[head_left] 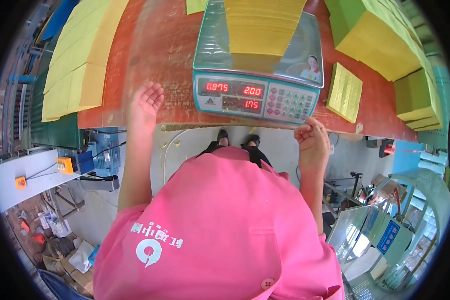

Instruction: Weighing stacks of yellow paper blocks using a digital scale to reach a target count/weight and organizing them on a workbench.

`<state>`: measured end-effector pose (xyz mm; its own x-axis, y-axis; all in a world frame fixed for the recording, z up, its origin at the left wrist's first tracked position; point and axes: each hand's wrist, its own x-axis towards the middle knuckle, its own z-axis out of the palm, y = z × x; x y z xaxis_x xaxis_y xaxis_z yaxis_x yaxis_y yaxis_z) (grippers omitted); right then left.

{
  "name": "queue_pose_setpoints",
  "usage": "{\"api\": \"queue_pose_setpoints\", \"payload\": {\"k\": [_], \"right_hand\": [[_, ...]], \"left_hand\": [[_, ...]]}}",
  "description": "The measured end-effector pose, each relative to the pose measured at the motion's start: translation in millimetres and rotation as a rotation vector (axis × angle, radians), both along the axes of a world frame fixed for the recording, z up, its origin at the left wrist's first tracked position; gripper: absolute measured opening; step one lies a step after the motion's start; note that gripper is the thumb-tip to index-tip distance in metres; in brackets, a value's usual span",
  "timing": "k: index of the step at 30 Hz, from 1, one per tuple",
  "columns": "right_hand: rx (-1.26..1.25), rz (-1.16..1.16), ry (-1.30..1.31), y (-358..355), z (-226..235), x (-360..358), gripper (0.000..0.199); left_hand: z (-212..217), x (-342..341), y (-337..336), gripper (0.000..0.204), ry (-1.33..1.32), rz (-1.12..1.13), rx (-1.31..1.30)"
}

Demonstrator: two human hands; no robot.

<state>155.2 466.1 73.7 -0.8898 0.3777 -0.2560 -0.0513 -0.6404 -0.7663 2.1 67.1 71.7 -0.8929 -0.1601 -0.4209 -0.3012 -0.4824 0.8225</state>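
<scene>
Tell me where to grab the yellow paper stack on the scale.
Probably grip the yellow stack by its two long side edges, one hand from each side. It lies flat on the scale's pan, so fingers must slide under. Both hands are free.

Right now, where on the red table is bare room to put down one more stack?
Bare red table lies between the left yellow stacks and the scale, just beyond the left hand. A narrower strip runs between the scale and the small yellow pad. The right side, with tall yellow stacks, is crowded.

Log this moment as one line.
left hand: open, empty, at table edge | right hand: near scale front corner, fingers curled | yellow stack: on scale
</scene>
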Motion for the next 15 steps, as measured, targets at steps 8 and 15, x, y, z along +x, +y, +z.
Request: {"api": "queue_pose_setpoints", "payload": {"k": [8,15], "right_hand": [[0.011,0.012,-0.008,-37,-1,-4,0.025],[0.141,0.313,-0.073,-74,4,2,0.023]], "left_hand": [[28,-24,5,0.03,0.177,-0.158,0.027],[49,-81,27,0.025,0.277,-0.182,-0.199]]}}
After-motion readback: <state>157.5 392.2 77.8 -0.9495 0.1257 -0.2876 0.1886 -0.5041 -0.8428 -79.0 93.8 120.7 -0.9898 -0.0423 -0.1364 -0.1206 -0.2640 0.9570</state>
